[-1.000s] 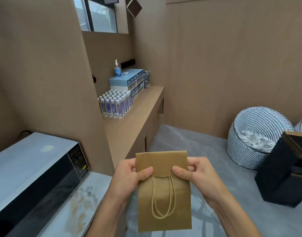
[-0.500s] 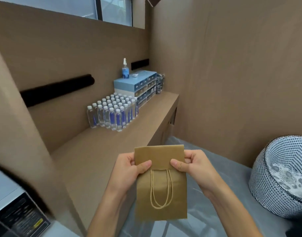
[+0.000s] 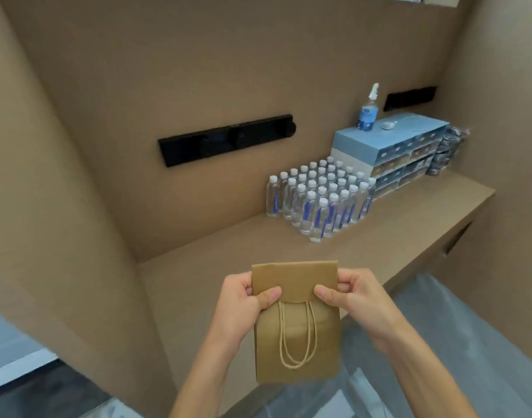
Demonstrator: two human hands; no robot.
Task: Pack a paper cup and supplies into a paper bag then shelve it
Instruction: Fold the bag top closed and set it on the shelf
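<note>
Here the paper bag (image 3: 298, 336) hangs upright in front of the chest, pinched at its folded-over top flap by both hands. The left hand (image 3: 243, 300) clamps the flap's left side, thumb on the front face and fingers curled behind; the right hand (image 3: 353, 297) does the same on the right. Holding it by the fold looks like a way to keep the mouth closed and the load, if any, from tipping; whether the cup and supplies are inside cannot be told, as the bag is shut and opaque, though its lower body looks slightly filled out.

The bag is matte brown kraft paper, rectangular, creased sharply at the flap, with two twisted cord handles (image 3: 296, 336) drooping in long loops down its front.

Just beyond the bag runs a broad brown counter (image 3: 394, 236), smooth and board-like, set into walls of the same plain finish; its near stretch is bare, which seems the likely place to set the bag. Farther along stands a tight block of small clear water bottles (image 3: 319, 197) with white caps and blue labels. Behind them sit stacked pale blue boxes (image 3: 391, 152), glossy and squared, topped by a blue spray bottle (image 3: 368, 111). A long black bar (image 3: 227, 140) is fixed to the back wall.
</note>
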